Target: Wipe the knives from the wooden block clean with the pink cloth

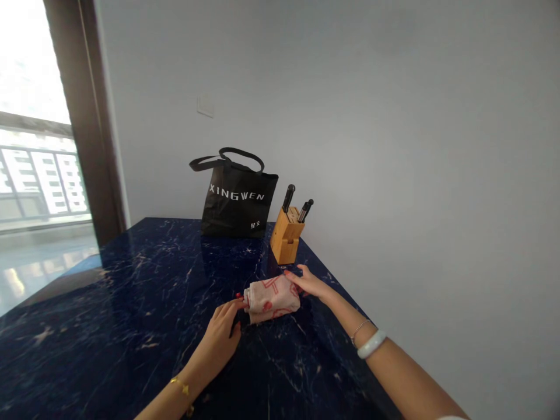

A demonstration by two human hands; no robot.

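Observation:
A rolled pale cloth with red print [272,298] lies on the dark blue marbled table [144,291]. My left hand [221,335] rests at its left end, fingers together and touching the roll's edge. Touching the roll's right end is my right hand [310,282], with its fingers stretched out flat. Neither hand lifts the cloth off the table. A gold bracelet sits on my left wrist, and a white bangle and thin chain are on my right wrist.
A black tote bag [238,198] printed with white letters stands at the back by the wall. Beside it stands a wooden knife block [286,235] with black handles. A window is at the far left; a grey wall runs along the table's right edge.

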